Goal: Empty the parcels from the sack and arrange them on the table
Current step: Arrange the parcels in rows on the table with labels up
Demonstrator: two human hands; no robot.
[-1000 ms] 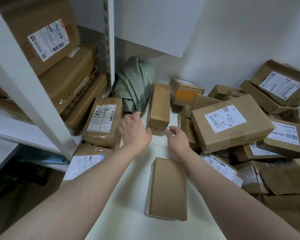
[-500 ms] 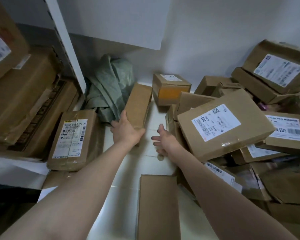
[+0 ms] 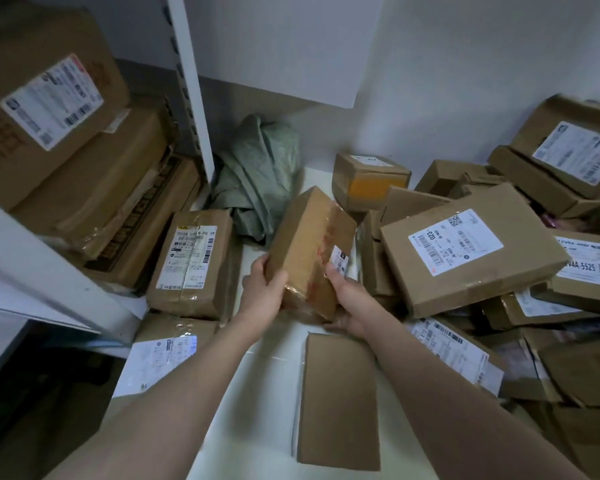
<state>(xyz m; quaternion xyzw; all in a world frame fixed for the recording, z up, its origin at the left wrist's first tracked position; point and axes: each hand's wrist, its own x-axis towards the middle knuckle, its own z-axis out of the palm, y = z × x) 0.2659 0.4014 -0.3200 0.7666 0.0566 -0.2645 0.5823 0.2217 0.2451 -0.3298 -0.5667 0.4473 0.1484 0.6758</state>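
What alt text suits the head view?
The left hand and right hand grip the near end of a taped brown parcel, tilted over the white table. A crumpled green sack lies behind it; labelled parcels are heaped at right.

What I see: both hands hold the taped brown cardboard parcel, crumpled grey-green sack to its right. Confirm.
Head view: the crumpled grey-green sack lies left of the taped brown cardboard parcel. Left hand and right hand do hold that parcel.
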